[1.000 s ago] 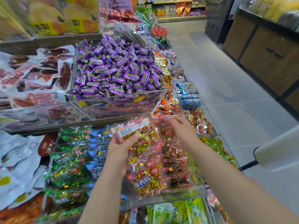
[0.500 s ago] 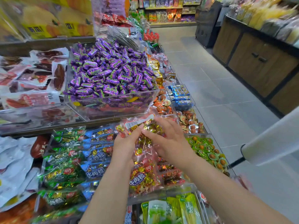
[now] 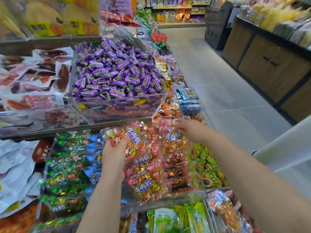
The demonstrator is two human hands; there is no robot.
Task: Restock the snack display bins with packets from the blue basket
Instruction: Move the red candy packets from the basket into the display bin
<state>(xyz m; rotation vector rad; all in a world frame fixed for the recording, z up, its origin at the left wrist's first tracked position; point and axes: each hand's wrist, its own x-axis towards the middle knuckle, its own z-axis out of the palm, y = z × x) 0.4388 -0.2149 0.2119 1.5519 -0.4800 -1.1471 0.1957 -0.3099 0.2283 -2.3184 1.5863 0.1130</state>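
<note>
Red-and-gold foil is now showing face up: the red-and-gold packet [image 3: 134, 140], which half a second ago was being held upright between both hands with its barcode side out, is being laid flat over the far left corner of the clear bin [image 3: 168, 201]; this packet's placing is looking nearly done; the left hand [image 3: 114, 158] is gripping its near left edge, thumb on top; the right hand [image 3: 190, 130] is reaching to the bin's far right corner, fingers meeting a neighbouring packet [image 3: 171, 137], their grip too blurred to tell.
</note>
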